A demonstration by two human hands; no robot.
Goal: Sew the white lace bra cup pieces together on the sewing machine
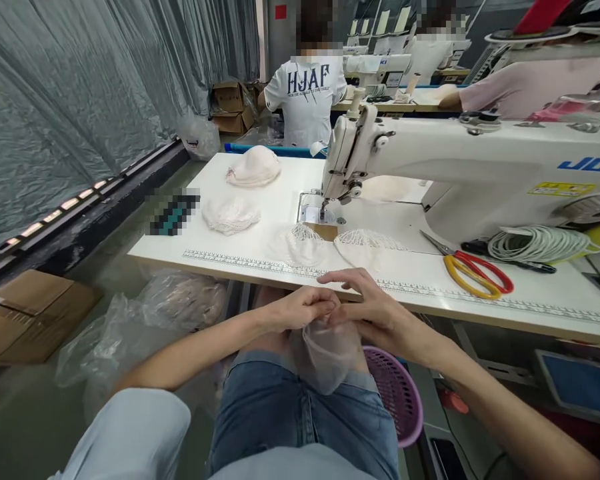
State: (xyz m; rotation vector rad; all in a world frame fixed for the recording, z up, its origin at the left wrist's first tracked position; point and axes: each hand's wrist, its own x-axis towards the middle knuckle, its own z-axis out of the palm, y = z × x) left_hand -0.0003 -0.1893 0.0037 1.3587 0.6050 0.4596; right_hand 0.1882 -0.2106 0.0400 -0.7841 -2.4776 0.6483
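Observation:
Just in front of the table edge, over my lap, a piece of thin sheer fabric (pixel 330 357) hangs from both hands. My left hand (pixel 313 307) is closed, its fingers pinching the fabric's upper edge. Against it, my right hand (pixel 367 303) grips the same edge with thumb and lower fingers, while its index finger stretches out. Beyond my hands, two white lace pieces, one on the left (pixel 303 245) and one on the right (pixel 365 245), lie on the table below the needle of the sewing machine (pixel 395 150).
Scissors (pixel 473 270) with red and yellow handles and a coil of pale cord (pixel 535 245) lie right. Two fabric bundles, one rounded (pixel 255 167) and one flatter (pixel 231 215), sit left. A purple basket (pixel 407 400) stands below, a cardboard box (pixel 33 317) on the floor. Co-workers sit ahead.

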